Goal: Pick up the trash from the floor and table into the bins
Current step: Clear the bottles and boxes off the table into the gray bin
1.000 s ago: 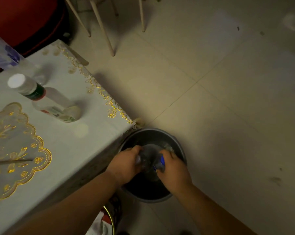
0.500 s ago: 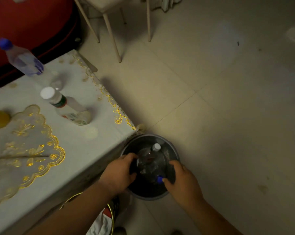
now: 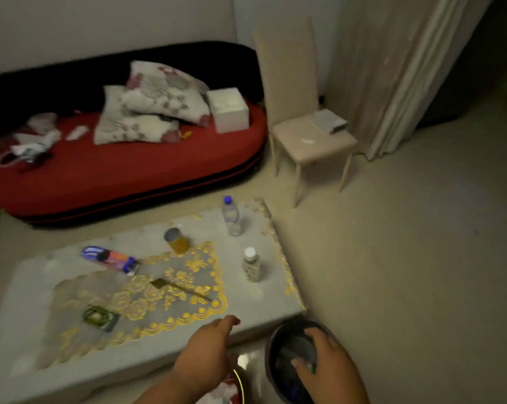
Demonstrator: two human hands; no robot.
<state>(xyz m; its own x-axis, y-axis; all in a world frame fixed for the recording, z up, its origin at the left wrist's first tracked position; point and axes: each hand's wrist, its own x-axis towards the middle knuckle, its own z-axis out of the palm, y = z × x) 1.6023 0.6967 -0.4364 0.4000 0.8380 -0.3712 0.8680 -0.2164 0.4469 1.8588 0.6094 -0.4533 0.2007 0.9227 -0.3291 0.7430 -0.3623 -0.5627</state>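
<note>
On the table we see a flat tube, a yellow can and two bottles standing. Our left hand hangs open by the table edge. Our right hand lies open over the dark bin on the floor.

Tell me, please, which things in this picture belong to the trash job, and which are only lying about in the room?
Belong to the job:
- dark bin
- blue-capped bottle
- white-capped bottle
- yellow can
- colourful tube, lying flat
- left hand, right hand

Just lying about:
- red sofa
- floral pillows
- white box
- chair
</note>
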